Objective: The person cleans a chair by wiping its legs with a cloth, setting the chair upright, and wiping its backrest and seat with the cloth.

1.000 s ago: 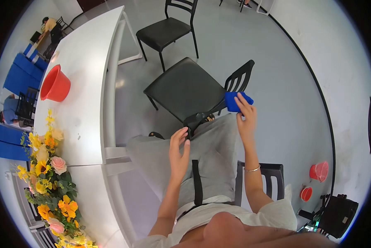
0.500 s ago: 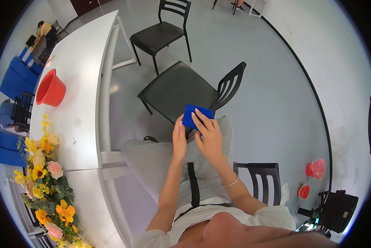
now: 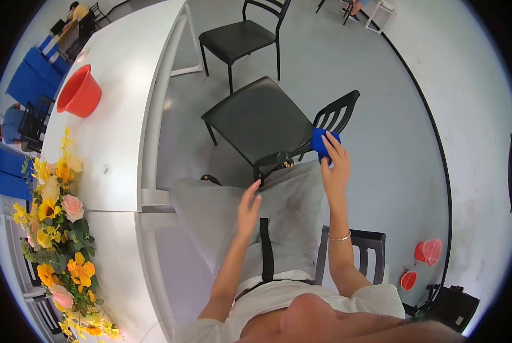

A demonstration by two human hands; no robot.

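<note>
A folded blue cloth [image 3: 320,143] is in my right hand [image 3: 337,166], whose fingers lie over it. It is against or just in front of the slatted backrest [image 3: 340,111] of a black chair; I cannot tell whether they touch. My left hand [image 3: 247,210] is open and holds nothing, thumb and fingers apart above my grey trousers [image 3: 210,211]. Its fingertips are close to a black part of the chair frame [image 3: 267,164], and contact is unclear. The chair's black seat [image 3: 261,117] faces up in front of me.
On my left stands a white table [image 3: 121,74] with a red bucket [image 3: 81,94] and a flower arrangement [image 3: 56,228]. Another black chair [image 3: 239,40] is farther ahead. Behind my right arm is a chair back [image 3: 370,251], with red buckets [image 3: 427,251] near the wall.
My hands have separated. The right one has carried the blue cloth rightward to the chair's backrest, while the left has let go of the cloth and dropped back slightly.
</note>
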